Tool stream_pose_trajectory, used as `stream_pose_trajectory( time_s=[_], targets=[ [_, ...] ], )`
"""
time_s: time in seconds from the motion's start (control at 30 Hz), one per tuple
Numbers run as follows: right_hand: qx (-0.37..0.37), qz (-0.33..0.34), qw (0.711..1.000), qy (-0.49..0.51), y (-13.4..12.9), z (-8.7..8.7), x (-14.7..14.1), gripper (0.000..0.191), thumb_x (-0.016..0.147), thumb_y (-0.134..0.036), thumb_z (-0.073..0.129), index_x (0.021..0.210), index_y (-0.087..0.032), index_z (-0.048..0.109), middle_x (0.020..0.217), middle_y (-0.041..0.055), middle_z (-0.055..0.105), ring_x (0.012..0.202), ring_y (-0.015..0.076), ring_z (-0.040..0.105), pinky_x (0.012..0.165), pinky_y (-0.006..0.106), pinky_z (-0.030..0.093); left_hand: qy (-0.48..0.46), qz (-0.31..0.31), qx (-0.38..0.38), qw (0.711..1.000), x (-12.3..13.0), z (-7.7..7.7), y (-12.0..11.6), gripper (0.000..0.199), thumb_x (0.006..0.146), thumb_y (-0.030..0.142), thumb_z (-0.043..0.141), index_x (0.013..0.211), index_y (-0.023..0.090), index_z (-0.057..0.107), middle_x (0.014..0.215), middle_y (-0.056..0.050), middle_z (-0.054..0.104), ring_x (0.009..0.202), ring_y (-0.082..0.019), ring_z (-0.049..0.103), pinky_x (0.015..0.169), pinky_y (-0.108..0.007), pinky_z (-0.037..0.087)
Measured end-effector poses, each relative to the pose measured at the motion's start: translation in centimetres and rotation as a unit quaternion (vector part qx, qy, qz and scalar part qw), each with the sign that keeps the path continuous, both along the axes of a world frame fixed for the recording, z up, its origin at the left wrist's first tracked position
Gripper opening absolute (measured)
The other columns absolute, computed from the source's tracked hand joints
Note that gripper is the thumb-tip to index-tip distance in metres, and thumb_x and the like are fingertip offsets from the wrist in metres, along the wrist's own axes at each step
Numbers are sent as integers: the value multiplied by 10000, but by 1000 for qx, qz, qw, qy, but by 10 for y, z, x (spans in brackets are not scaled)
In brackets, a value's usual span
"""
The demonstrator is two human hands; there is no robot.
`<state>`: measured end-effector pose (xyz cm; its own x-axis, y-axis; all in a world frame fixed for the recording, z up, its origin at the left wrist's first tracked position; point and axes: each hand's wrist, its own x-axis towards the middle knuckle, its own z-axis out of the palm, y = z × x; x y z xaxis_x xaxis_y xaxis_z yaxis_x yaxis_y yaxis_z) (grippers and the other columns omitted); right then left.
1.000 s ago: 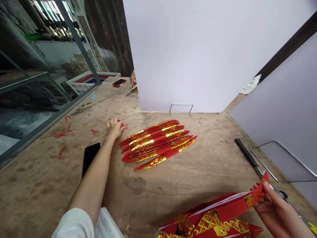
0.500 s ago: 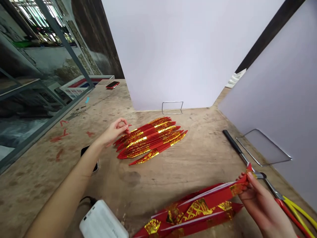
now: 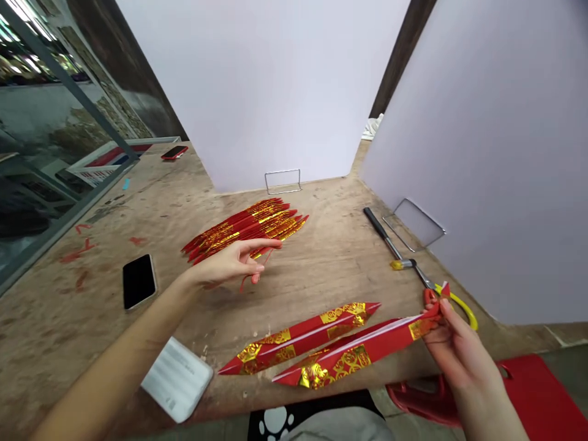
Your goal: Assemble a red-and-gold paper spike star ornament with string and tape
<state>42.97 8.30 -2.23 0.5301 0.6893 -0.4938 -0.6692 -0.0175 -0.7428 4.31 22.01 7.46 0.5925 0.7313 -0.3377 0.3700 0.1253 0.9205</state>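
Observation:
My right hand (image 3: 454, 349) pinches the right tip of a long folded red-and-gold paper strip (image 3: 381, 346) with white edges. The strip slants over the table's near edge. Beside it on the far side lies a second folded paper piece (image 3: 312, 337), pointed at both ends. My left hand (image 3: 236, 263) is at mid-table, its index finger stretched out and its other fingers curled. A thin red string (image 3: 243, 283) hangs from those fingers. Just beyond that hand rests a pile of pleated red-and-gold paper (image 3: 239, 229), partly covered by it.
A black-screened phone (image 3: 139, 282) and a white box-like device (image 3: 179, 380) lie left. On the right are a hammer (image 3: 381, 229) and a yellow-and-red-handled tool (image 3: 463, 306). White boards (image 3: 275, 79) stand behind wire stands (image 3: 283, 181). A red stool (image 3: 537, 392) is below.
My left hand has come away from the pleated pile toward me and right, with red string trailing. My right hand still grips the paper strip. The view has shifted right and down.

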Motion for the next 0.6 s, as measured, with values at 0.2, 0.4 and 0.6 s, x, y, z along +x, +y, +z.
stream_pose_trajectory(
  time_s=[0.2,0.4,0.6],
  targets=[
    [17,-9,999,-34,-28,-16,21,168,652,-240,799,772,-199,688,670,-38,693,558,80,623,548,151,546,-34,-113,9,993,25,-18,-17,933,760,198,600,1480,474,75,1589,-142,145,609,-88,657,411,-187,445],
    [10,-34,999,-13,-42,-22,26,109,683,-218,767,755,-197,689,659,-41,682,573,83,621,577,164,551,151,-141,136,969,26,-49,-20,940,769,142,496,1499,401,-36,1584,-119,154,763,-134,689,555,-227,512],
    [26,-10,999,-40,-47,-33,32,163,676,-267,790,751,-185,671,664,-47,684,583,71,624,591,152,534,338,-129,305,881,-10,-87,-22,900,696,68,526,1503,306,206,1558,-22,295,1348,-242,425,1038,-325,405]
  ],
)
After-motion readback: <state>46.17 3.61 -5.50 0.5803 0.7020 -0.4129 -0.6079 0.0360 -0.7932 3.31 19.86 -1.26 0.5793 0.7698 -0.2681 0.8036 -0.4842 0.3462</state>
